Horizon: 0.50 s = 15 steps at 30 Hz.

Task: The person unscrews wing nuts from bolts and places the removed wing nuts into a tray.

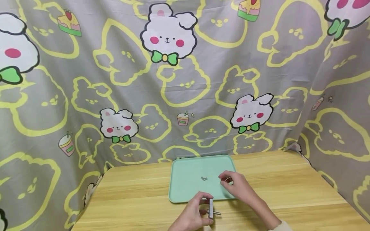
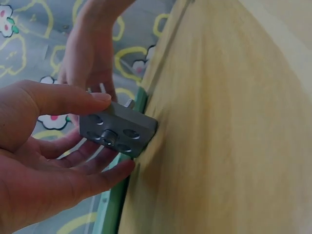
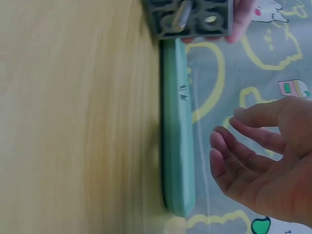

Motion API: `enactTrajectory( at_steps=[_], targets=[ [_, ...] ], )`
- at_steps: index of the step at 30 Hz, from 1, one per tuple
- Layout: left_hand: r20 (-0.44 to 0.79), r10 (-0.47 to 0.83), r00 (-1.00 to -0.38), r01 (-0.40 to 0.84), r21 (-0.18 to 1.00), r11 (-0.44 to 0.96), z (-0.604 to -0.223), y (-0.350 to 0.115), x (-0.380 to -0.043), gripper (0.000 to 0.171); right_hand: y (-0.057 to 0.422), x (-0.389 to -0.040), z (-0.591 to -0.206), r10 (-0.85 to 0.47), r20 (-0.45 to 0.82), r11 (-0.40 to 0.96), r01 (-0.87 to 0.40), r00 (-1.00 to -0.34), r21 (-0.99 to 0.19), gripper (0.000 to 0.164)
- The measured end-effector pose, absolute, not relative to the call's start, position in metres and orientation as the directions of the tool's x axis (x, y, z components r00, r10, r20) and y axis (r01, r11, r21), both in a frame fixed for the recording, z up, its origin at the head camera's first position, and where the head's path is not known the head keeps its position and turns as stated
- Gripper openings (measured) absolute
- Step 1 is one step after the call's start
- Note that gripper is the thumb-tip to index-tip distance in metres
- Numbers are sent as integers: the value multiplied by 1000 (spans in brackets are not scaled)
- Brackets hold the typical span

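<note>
My left hand (image 1: pixel 194 211) grips a grey square metal block (image 2: pixel 119 127) by its edges, thumb on one side and fingers on the other. Several round holes show in the block's face, with a bolt head (image 2: pixel 109 137) in the middle. On its far side thin metal pins (image 1: pixel 216 213) stick out toward the right. Over the right part of the green tray (image 1: pixel 185 192) hovers my right hand (image 3: pixel 273 161), fingers loosely bent and nothing between them. A few small silver metal pieces (image 1: pixel 204 178) lie together near the tray's middle.
The tray lies at the back of a wooden table (image 1: pixel 133 192), close to a grey curtain (image 1: pixel 185 141) printed with bunnies. More of this cloth hangs at the left and right sides. My left hand and the block are in front of the tray's near rim.
</note>
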State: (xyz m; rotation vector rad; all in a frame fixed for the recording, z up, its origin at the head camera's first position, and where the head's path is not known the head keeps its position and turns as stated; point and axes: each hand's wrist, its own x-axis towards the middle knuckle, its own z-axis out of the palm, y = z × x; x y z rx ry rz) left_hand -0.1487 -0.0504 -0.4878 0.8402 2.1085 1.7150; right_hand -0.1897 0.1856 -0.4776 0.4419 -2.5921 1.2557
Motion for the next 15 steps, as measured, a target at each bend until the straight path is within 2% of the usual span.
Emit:
enactTrajectory(
  at_steps=[8, 15],
  targets=[
    [94, 614, -784, 111, 994, -10, -498, -53, -151, 62, 197, -174, -466, -186, 323, 562, -370, -928, -740, 15],
    [25, 560, -828, 60, 997, 44, -499, -68, -153, 61, 206, -169, -471, -195, 293, 544, -352, -936, -762, 18]
  ],
)
